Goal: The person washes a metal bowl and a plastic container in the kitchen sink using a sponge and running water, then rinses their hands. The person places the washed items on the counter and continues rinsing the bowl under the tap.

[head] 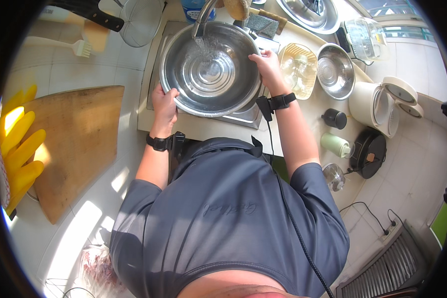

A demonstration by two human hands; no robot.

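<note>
A wide stainless steel basin (175,70) is held over the sink (246,115) by both my hands. My left hand (165,106) grips its rim at the lower left, thumb over the edge. On the upper right side of the rim, my right hand (269,69) holds on with the thumb on top. From the metal faucet (201,28), clear water (205,48) runs into the basin, and its ringed bottom shows through. The basin hides most of the sink.
Right of the sink stand a cream basket (298,95) of glassware, a steel bowl (335,70), a white appliance (365,100), a black cup (335,119) and a green bottle (333,144). Leftward hang a wooden cutting board (78,141), yellow rubber gloves (18,138) and a wire skimmer (140,22).
</note>
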